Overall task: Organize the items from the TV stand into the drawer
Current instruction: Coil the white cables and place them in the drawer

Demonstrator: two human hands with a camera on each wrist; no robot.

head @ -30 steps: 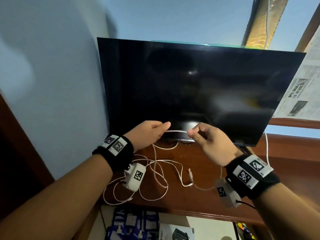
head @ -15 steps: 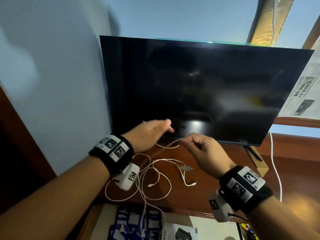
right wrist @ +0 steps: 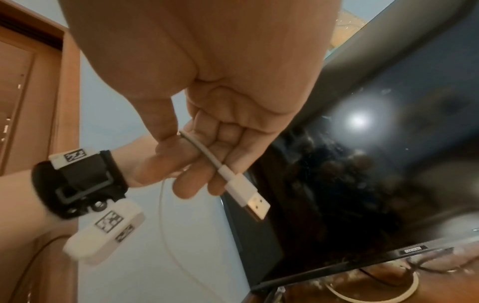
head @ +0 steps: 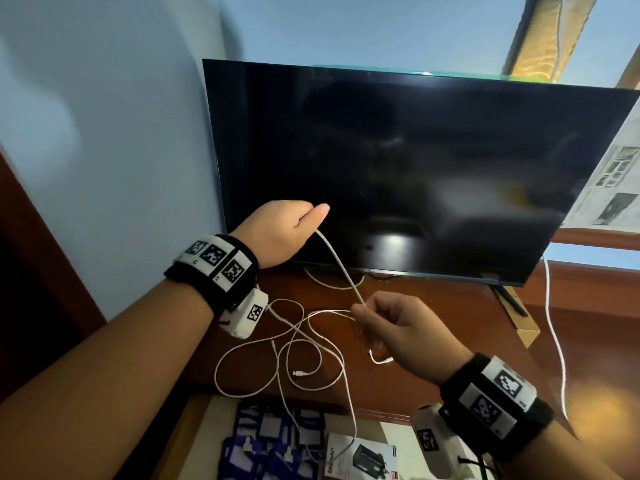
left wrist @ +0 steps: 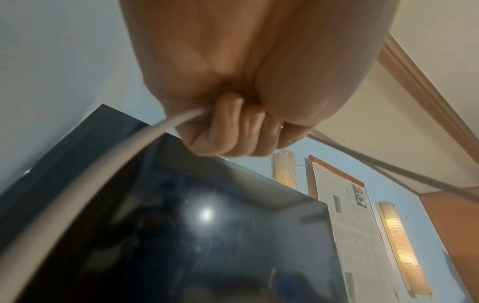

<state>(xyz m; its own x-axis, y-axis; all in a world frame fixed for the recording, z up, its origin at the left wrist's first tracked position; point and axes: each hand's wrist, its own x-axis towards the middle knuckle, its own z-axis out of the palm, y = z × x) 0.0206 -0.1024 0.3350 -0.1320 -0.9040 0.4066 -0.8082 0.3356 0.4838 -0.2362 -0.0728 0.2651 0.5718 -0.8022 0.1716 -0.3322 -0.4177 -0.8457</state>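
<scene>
cable [head: 341, 271] is running taut between both hands in front of the tv [head: 415, 161], and the rest of it is lying in loose loops on the stand [head: 450, 306], with one strand trailing over the front edge into the open drawer [head: 391, 434] below. left hand [head: 277, 233] is closing its curled fingers round the cord up high; right hand [head: 398, 327] is pinching it lower down between thumb and fingers. it is looking light, thin and limp, so i'd judge it will be flopping and snagging on its own loops unless it is being coiled first, and the stiffer plug ends are looking like the surest places to take hold. the head view is showing the whole tangle and the drawer but is hiding both grips behind the knuckles. the right wrist view is showing the usb plug [right wrist: 249, 196] sticking out just past the pinch; the left wrist view is showing the cord coming out of the fist.
</scene>
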